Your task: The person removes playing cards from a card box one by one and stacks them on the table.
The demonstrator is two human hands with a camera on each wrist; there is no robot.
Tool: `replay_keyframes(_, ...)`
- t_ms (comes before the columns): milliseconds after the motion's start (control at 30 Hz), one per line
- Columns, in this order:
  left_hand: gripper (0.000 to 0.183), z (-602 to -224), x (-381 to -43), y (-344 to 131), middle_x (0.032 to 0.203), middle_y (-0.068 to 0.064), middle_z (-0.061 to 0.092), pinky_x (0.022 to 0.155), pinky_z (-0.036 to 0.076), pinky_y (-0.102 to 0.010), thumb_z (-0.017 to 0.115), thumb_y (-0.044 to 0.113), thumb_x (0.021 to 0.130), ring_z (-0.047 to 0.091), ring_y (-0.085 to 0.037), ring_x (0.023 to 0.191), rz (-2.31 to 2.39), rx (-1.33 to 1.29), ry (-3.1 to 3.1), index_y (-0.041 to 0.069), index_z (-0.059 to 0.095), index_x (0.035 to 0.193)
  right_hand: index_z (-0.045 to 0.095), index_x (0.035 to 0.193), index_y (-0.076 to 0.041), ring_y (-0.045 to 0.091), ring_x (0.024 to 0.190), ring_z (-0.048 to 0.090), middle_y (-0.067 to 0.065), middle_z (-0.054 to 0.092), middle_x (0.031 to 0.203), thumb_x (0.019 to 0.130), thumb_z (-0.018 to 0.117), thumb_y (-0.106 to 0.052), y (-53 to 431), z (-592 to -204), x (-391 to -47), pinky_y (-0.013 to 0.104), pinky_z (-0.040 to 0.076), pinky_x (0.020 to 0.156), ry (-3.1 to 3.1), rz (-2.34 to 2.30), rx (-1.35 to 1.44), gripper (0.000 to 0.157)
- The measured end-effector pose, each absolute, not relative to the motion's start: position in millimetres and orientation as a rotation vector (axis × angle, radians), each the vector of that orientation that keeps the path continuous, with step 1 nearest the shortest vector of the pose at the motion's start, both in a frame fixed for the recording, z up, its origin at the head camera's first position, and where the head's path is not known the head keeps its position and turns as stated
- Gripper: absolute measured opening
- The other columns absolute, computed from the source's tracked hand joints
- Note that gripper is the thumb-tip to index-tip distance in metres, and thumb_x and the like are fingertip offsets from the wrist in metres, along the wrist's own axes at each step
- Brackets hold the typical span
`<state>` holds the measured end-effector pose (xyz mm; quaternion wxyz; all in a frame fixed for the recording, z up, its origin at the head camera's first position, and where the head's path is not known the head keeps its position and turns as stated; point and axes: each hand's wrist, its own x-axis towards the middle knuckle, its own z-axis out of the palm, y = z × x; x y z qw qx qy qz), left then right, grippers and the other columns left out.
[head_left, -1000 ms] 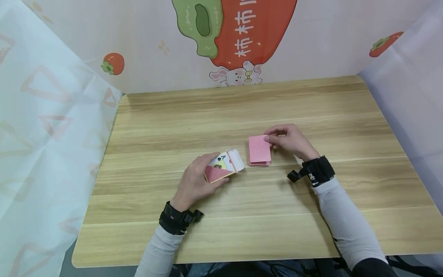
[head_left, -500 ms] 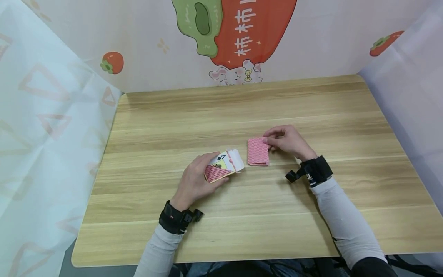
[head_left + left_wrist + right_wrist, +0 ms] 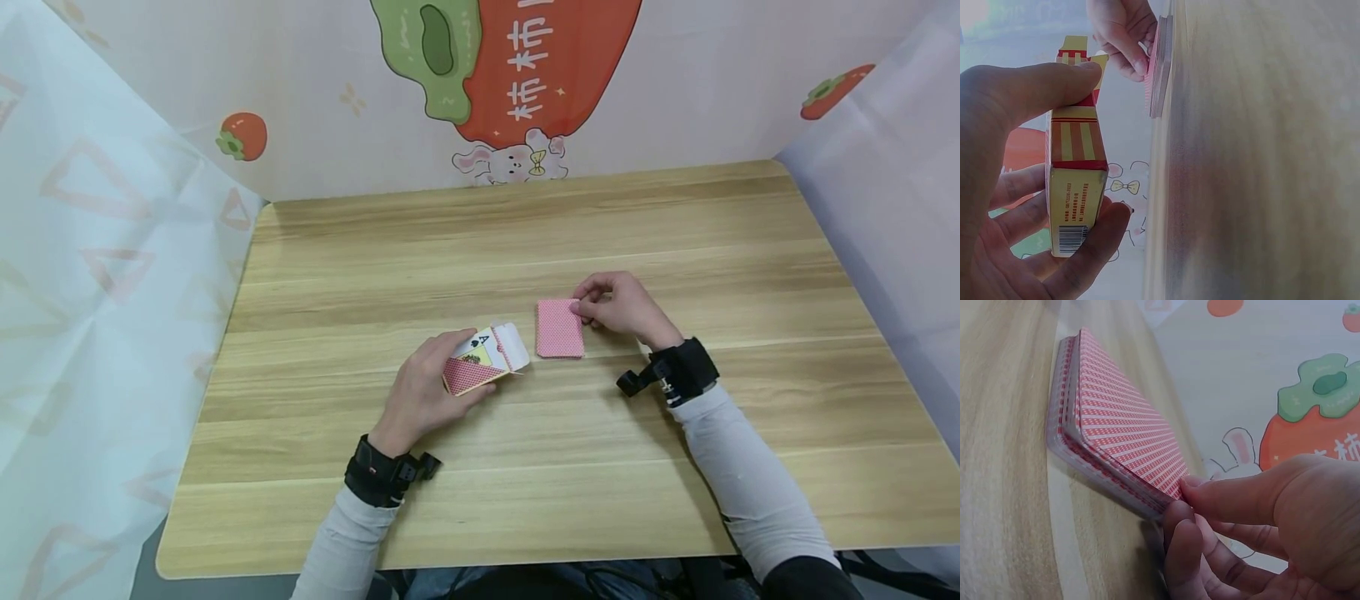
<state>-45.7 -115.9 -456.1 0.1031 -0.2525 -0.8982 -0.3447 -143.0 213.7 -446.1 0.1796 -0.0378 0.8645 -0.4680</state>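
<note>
Currently, left hand [image 3: 422,387]: is gripping a raised card box [image 3: 471,380].
Card box: is showing red pattern, an ace [image 3: 483,340], white flap [image 3: 513,346].
Card stack [image 3: 558,333]: is lying on the table [image 3: 480,258], red-and-white back up.
Right hand [image 3: 624,310]: is pinching the stack's far right corner.

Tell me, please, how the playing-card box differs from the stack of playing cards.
The playing-card box is held off the table by the left hand; the stack of playing cards lies on it, the right hand pinching a corner. The box shows an ace and yellow striping; the stack shows a patterned back on top. Both have red patterning.
</note>
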Motion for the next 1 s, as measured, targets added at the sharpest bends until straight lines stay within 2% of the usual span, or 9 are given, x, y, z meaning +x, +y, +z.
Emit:
replay_keyframes(567,0.078,-454.1,-44.6,-116.0,0.123,-0.005,0.070,0.085,0.057,-0.038,0.092,0.039,0.071,0.065,-0.017,0.105,-1.021,-0.728,-2.641,0.008,0.063,0.136,0.072,0.106,-0.005,0.025,0.075,0.066,0.014,0.069,0.094,0.095,0.073,-0.021,212.4,-444.0,-142.2,0.029,0.049,0.063,2.498,-1.273,-0.115,0.020)
replay_keyframes(767,0.077,-450.7,-40.6,-115.6,0.124,-0.003,0.071,0.086,0.057,-0.037,0.092,0.039,0.072,0.065,-0.016,0.107,-1.025,-0.717,-2.659,0.009,0.063,0.136,0.072,0.104,-0.005,0.024,0.075,0.067,0.013,0.069,0.092,0.093,0.075,-0.020,212.5,-444.5,-140.8,0.031,0.051,0.064,2.518,-1.250,-0.124,0.019)
replay_keyframes(1000,0.078,-447.9,-37.4,-115.6,0.123,-0.002,0.071,0.081,0.057,-0.035,0.093,0.039,0.070,0.064,-0.015,0.102,-1.021,-0.710,-2.664,0.010,0.064,0.136,0.072,0.104,-0.004,0.023,0.073,0.067,0.013,0.069,0.091,0.093,0.075,-0.020,212.4,-445.7,-136.7,0.030,0.051,0.063,2.510,-1.273,-0.132,0.019)
